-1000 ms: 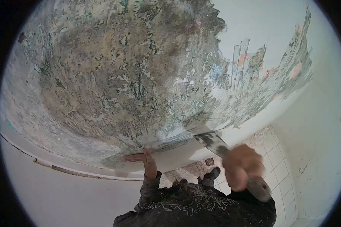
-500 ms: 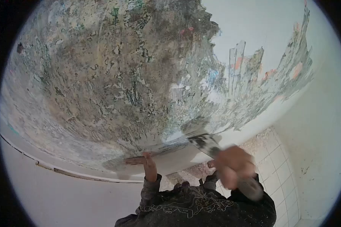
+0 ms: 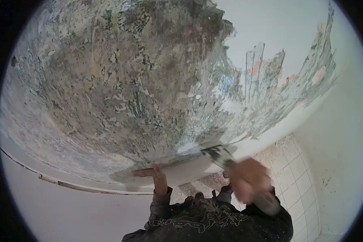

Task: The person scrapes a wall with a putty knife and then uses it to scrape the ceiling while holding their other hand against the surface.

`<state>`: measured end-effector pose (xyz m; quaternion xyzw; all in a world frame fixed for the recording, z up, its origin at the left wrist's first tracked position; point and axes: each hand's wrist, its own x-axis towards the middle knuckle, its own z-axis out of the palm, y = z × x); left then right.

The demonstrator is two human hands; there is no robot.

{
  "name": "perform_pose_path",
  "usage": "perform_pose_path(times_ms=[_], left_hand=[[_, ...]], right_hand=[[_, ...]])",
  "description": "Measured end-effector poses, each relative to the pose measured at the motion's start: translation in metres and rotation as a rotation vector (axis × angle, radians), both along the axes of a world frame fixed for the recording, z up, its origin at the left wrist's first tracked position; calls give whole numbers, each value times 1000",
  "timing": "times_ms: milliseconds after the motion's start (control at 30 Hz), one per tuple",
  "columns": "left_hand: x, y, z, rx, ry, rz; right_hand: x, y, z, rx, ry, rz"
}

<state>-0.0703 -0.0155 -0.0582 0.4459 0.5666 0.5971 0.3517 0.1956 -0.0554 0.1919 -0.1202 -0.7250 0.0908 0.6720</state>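
A large wall (image 3: 121,80) is filling the view, its rough grey-brown surface showing flecks of pink, blue and green and bordering jagged white paint (image 3: 266,20) at upper right. The person's right hand (image 3: 250,179) is clamping around a scraper (image 3: 218,156), whose blade is angling toward the rough area's lower edge; contact is hard to tell. Well apart, the left hand (image 3: 159,176) is opening flat at the wall's lower part. Pale floor tiles (image 3: 296,173) are lying below, beside a pale side wall (image 3: 343,141).
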Motion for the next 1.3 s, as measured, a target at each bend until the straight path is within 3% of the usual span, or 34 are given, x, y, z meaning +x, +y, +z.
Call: perform_pose_path(times_ms=[67, 100, 167, 267, 333, 367, 433, 467, 533, 567, 633, 667, 733, 833, 900, 1000, 1067, 1167, 1233, 1300], left_hand=[[3, -15, -2, 8, -77, 49], [-4, -25, -8, -66, -112, 2], [-30, -21, -21, -164, -187, -97], [-5, -9, 17, -179, -201, 19], [1, -21, 25, -296, 259, 200], [-5, -24, 18, -390, 705, 286], [-12, -16, 4, -528, 1582, 461], [-21, -15, -1, -580, 2045, 531], [-20, -5, -1, -625, 2466, 637], [-18, -8, -4, -639, 2441, 649], [-11, -14, -7, -670, 2390, 673], [-4, -11, -7, -686, 2349, 702], [3, -7, -5, -780, 2386, 813], [5, -8, -7, -844, 2634, 963], [-4, -8, -9, -694, 2587, 885], [-13, -7, -13, -513, 2436, 767], [-18, -8, -17, -386, 2306, 686], [-36, -12, -24, -62, 2029, 455], [-41, -12, -25, 43, 1848, 346], [-38, -11, -21, 23, 1560, 315]], right_hand=[[4, -4, -11, -179, -22, -29], [11, 2, -40, -507, -138, -149], [22, 2, -53, -761, -294, -225], [35, -8, -35, -689, -369, -133], [35, -9, -29, -668, -254, -124], [30, -8, -30, -581, -158, -122], [4, 14, -41, -79, 190, -105], [5, 8, -42, -21, 298, 4], [11, 0, -39, 119, 492, 232], [12, 0, -39, -47, 216, -147], [7, 9, -42, -177, 51, -326], [2, 16, -42, -124, 167, -130], [18, -4, -37, -44, 154, -19], [15, 7, -46, -131, 178, -68], [3, 11, -45, -228, 277, -78], [16, -8, -61, -62, 432, -20], [18, -4, -69, -138, 368, -77], [12, 17, -81, -557, 12, -294], [32, -9, -93, -768, -343, -377], [31, -3, -98, -366, -53, 52]])
